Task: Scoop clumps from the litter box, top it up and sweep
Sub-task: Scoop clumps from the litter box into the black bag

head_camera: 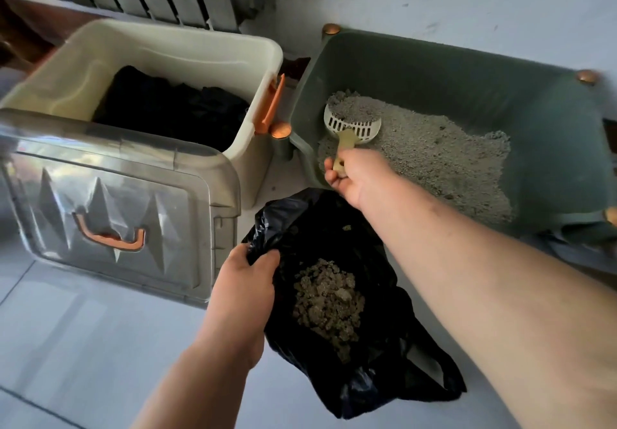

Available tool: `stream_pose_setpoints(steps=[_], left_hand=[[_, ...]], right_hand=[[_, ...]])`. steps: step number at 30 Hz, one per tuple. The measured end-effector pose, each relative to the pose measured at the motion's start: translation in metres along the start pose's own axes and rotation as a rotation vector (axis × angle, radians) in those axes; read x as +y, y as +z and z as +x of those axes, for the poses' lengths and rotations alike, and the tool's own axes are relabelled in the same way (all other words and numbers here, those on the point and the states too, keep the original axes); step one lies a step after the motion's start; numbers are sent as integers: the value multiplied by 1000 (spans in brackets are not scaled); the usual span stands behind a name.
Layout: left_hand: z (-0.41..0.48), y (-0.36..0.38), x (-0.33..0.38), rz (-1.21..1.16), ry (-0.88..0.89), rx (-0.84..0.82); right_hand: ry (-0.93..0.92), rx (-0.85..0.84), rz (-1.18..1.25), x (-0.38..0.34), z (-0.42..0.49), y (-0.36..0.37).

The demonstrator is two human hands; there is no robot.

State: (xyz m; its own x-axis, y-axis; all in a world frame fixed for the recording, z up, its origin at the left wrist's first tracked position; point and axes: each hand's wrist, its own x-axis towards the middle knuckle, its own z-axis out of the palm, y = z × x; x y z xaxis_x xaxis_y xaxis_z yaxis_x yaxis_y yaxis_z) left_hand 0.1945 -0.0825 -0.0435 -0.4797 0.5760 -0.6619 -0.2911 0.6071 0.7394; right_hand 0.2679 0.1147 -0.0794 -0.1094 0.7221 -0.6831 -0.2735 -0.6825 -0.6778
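A dark green litter box (551, 148) stands at the right, holding grey litter (440, 158). My right hand (357, 175) grips the handle of a white slotted scoop (352, 123), whose bowl is heaped with grey litter at the box's near left corner. A black plastic bag (384, 355) lies open on the floor below, with a pile of darker clumps (329, 301) inside. My left hand (243, 281) pinches the bag's left rim and holds it open.
A cream storage bin (180, 51) with dark cloth inside and an orange latch stands left of the litter box. Its clear lid (110, 208) with an orange handle leans in front. A radiator and wall socket are behind. Pale floor tiles lie at the lower left.
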Motion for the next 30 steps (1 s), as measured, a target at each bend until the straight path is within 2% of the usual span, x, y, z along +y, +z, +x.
stream_pose_setpoints(steps=[7,15,22,30], left_hand=[[9,-5,-3,3,-39,25],[11,-6,-4,28,-44,28],[7,-6,-2,41,-41,30],[-1,-5,0,36,-39,57]], right_hand=[[95,-52,239,8,11,3],[45,-67,198,2,8,-27],[-44,-47,29,0,5,-46],[-16,-68,42,-7,2,-46]])
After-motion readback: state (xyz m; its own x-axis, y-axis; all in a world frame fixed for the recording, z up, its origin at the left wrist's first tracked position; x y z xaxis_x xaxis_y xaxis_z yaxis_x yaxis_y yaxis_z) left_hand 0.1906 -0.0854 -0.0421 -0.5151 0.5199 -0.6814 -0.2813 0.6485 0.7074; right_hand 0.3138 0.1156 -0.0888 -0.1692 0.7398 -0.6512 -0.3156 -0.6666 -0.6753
